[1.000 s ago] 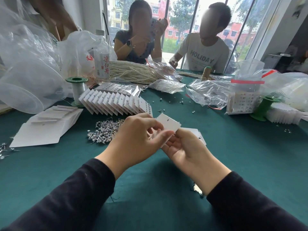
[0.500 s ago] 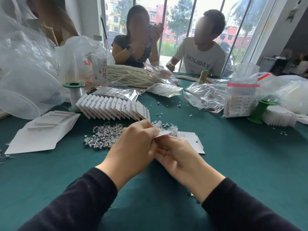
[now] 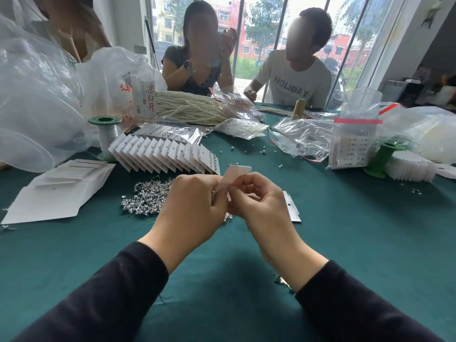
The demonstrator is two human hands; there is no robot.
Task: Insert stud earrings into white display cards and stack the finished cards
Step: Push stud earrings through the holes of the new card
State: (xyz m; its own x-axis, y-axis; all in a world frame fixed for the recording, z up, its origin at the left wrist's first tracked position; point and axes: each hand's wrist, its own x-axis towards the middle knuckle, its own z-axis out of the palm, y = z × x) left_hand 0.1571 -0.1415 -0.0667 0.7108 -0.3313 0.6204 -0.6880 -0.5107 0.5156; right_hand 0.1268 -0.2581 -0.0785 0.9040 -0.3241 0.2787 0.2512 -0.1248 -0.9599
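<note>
A small white display card (image 3: 235, 175) stands tilted up between my two hands above the green table. My left hand (image 3: 192, 208) grips its lower part with curled fingers. My right hand (image 3: 259, 201) pinches the card's edge between thumb and forefinger. A heap of silver stud earrings (image 3: 145, 197) lies just left of my hands. Behind it a fanned row of finished cards (image 3: 160, 155) leans in a line. Blank cards (image 3: 291, 208) peek out under my right hand. Whether a stud is in my fingers is hidden.
A flat pile of white cards (image 3: 61, 191) lies at left. Green spools (image 3: 104, 134) (image 3: 381, 159), a water bottle (image 3: 144, 87), pearl strands (image 3: 187, 109) and plastic bags (image 3: 303, 138) crowd the far table. Two people sit opposite. Loose studs (image 3: 261, 151) dot the cloth.
The card was tipped down near the stud heap half a second ago; it now stands raised again, and my right hand has shifted up to pinch its edge.
</note>
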